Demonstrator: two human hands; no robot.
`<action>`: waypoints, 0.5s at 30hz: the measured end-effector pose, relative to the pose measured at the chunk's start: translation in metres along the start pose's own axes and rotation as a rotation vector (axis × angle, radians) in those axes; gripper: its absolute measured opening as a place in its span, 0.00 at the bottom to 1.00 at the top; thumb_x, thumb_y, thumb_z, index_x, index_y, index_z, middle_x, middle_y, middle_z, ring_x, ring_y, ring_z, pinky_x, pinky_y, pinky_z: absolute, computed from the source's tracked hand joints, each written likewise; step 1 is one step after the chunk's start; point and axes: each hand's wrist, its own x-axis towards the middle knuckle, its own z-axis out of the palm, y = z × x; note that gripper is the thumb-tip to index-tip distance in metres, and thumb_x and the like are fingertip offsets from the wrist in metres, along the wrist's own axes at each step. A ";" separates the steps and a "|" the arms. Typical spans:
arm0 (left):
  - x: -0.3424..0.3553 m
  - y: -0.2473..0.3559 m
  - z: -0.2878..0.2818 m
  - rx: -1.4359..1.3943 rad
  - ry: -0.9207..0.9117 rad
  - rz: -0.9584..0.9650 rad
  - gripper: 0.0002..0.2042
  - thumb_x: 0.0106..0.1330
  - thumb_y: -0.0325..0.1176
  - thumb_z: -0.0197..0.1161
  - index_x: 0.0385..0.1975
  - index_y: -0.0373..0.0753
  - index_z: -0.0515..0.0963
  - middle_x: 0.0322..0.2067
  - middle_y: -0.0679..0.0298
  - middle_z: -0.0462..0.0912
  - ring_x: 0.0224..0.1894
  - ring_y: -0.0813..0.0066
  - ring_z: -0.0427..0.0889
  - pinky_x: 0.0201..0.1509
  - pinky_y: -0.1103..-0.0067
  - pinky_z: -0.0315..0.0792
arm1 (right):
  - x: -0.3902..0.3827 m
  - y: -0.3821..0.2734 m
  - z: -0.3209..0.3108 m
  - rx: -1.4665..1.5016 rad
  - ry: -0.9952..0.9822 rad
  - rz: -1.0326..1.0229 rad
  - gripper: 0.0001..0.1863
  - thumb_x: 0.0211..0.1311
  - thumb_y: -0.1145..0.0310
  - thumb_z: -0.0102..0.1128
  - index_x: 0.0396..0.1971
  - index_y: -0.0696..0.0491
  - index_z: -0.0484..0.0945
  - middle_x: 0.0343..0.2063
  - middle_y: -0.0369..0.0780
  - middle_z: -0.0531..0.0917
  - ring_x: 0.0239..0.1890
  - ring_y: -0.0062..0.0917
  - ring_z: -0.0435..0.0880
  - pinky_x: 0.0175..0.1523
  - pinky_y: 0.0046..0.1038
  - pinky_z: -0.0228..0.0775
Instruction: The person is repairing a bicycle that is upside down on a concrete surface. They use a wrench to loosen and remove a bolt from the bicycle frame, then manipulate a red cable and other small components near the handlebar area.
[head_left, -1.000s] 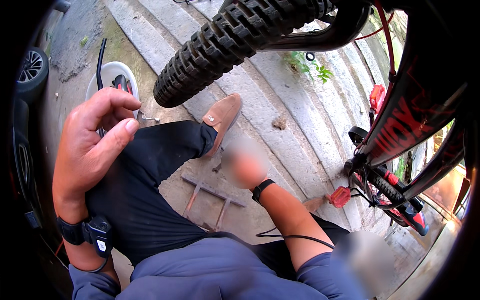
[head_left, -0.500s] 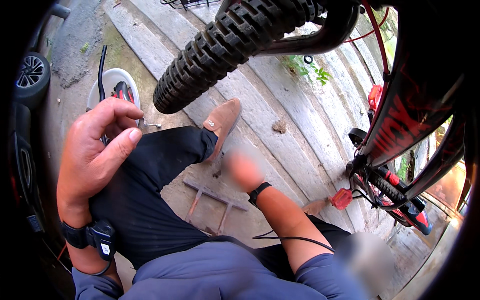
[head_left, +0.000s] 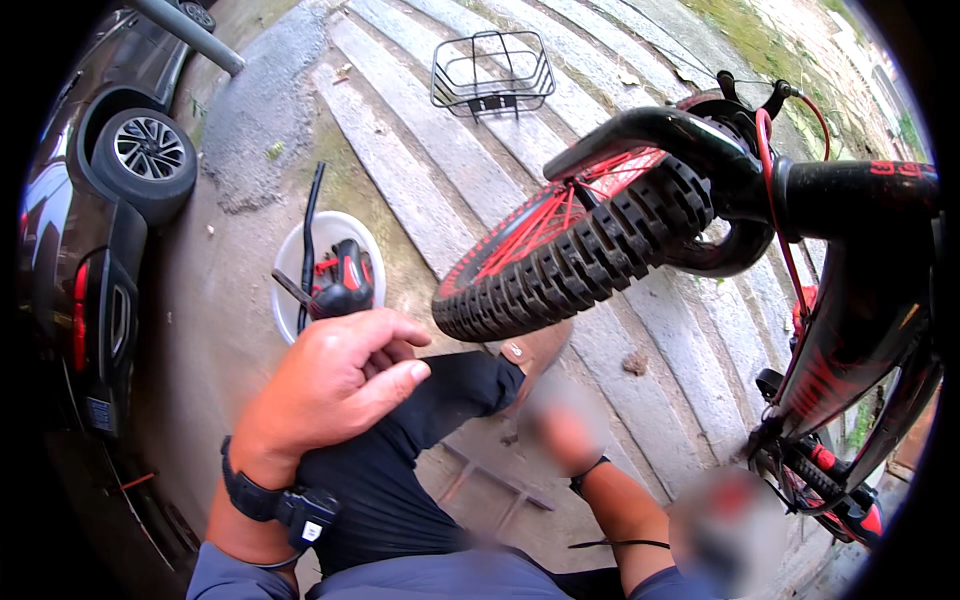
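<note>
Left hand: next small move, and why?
Probably reach the left hand slightly rightward to the knobbly tyre: the hand looks empty and half open, and the tyre's lower end appears just beyond it, though depth is unclear.

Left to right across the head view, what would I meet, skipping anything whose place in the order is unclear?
Car wheel → left hand → right hand, blurred → small brown clump → black bicycle frame.
</note>
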 end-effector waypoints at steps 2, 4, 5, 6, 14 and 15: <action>0.000 0.001 -0.002 0.003 -0.014 -0.013 0.11 0.65 0.27 0.66 0.44 0.31 0.78 0.29 0.62 0.82 0.30 0.78 0.82 0.35 0.80 0.77 | 0.005 -0.005 0.003 0.019 0.007 0.004 0.15 0.76 0.60 0.39 0.43 0.50 0.76 0.41 0.48 0.78 0.40 0.44 0.84 0.42 0.46 0.77; 0.001 0.001 -0.002 -0.007 -0.022 -0.020 0.11 0.65 0.27 0.66 0.44 0.32 0.78 0.29 0.62 0.82 0.30 0.78 0.82 0.35 0.80 0.77 | 0.009 -0.011 0.001 0.005 0.017 -0.007 0.16 0.76 0.60 0.39 0.42 0.50 0.76 0.40 0.49 0.79 0.39 0.44 0.85 0.41 0.46 0.77; 0.001 0.001 -0.002 -0.009 -0.023 -0.022 0.11 0.65 0.27 0.66 0.44 0.32 0.78 0.29 0.62 0.82 0.30 0.78 0.83 0.35 0.80 0.77 | 0.012 -0.013 0.001 -0.002 0.022 -0.012 0.16 0.76 0.60 0.39 0.41 0.51 0.77 0.39 0.49 0.79 0.39 0.44 0.85 0.40 0.46 0.77; 0.002 0.001 -0.002 -0.016 -0.026 -0.024 0.11 0.65 0.28 0.66 0.44 0.32 0.78 0.29 0.61 0.82 0.30 0.77 0.83 0.35 0.79 0.77 | 0.012 -0.011 0.005 -0.010 0.009 -0.016 0.16 0.76 0.60 0.39 0.41 0.51 0.77 0.39 0.49 0.79 0.38 0.44 0.85 0.40 0.46 0.77; 0.001 -0.002 -0.006 -0.003 -0.043 -0.056 0.11 0.66 0.29 0.67 0.45 0.33 0.79 0.29 0.61 0.83 0.30 0.76 0.84 0.36 0.79 0.78 | 0.018 -0.028 -0.017 -0.008 -0.202 0.212 0.16 0.75 0.61 0.40 0.37 0.52 0.78 0.38 0.48 0.80 0.37 0.44 0.85 0.39 0.46 0.77; 0.001 -0.002 -0.006 -0.003 -0.043 -0.057 0.11 0.66 0.29 0.67 0.45 0.33 0.79 0.29 0.61 0.83 0.30 0.76 0.84 0.36 0.79 0.78 | 0.018 -0.026 -0.014 -0.036 -0.191 0.170 0.16 0.75 0.61 0.40 0.37 0.52 0.78 0.38 0.48 0.80 0.37 0.44 0.85 0.40 0.46 0.77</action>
